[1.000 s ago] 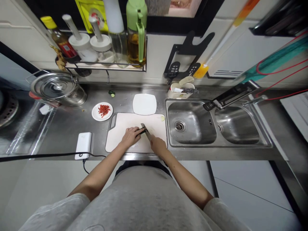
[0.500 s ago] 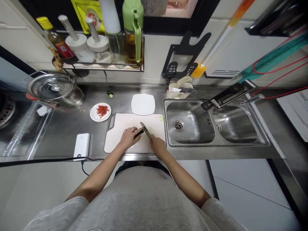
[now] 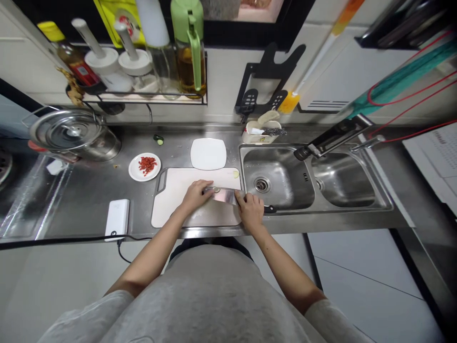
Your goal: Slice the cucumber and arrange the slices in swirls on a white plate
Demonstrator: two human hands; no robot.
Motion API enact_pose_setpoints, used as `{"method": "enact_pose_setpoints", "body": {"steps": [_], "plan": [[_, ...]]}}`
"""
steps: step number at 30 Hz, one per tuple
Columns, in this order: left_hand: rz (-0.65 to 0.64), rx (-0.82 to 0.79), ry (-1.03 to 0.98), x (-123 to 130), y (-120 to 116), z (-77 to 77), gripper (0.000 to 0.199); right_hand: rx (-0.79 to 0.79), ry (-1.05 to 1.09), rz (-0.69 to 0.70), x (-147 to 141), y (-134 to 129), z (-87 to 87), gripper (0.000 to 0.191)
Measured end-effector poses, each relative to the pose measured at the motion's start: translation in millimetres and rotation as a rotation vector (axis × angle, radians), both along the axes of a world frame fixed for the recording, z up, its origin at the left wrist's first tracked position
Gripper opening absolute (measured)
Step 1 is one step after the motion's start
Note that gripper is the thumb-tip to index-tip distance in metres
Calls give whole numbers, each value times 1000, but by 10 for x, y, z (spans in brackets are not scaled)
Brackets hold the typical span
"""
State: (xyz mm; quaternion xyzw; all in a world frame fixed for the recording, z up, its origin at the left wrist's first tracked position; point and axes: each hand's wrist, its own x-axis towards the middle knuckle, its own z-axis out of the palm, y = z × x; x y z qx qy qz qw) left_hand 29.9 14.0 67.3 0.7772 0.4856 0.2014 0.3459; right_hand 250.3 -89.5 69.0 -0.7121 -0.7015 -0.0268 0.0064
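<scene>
My right hand [image 3: 252, 212] grips a kitchen knife [image 3: 225, 196] by its handle, whose black end sticks out to the right. The blade is turned broadside and points left above the white cutting board [image 3: 178, 209]. A small pale slice [image 3: 216, 189] lies on the blade near its tip. My left hand [image 3: 197, 195] is at that tip, thumb and fingers drawn together; what they hold, if anything, is hidden. Another pale green slice [image 3: 236, 174] lies at the board's far right corner. Behind the board, a dark green cucumber end [image 3: 158, 139] rests on the counter.
A white plate [image 3: 208, 154] stands behind the board. Left of it is a plate [image 3: 133, 170] with chopped red pieces [image 3: 147, 165]. A white power bank [image 3: 117, 219] with a cable lies at the front left, a lidded steel pot [image 3: 103, 145] behind. A double sink [image 3: 285, 209] adjoins on the right.
The knife has turned from an upright slicing position to lying broadside, pointing left. My right hand has moved right. The dark green piece under my left fingers is now hidden.
</scene>
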Motion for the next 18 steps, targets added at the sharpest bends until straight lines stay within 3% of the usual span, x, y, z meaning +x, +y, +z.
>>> {"method": "enact_pose_setpoints", "body": {"steps": [2,5,13,18], "plan": [[-61,-34,63,53,26,59,34,63,-10,25,14,-9,-25,45],[-49,-74,82,91,37,70,28,88,-5,41,32,-20,-39,47],[42,-271,-98,185,88,-151,19,55,-17,63,93,-78,-104,47],[151,-281,-19,241,202,-230,14,14,4,50,175,-211,-115,47]]}}
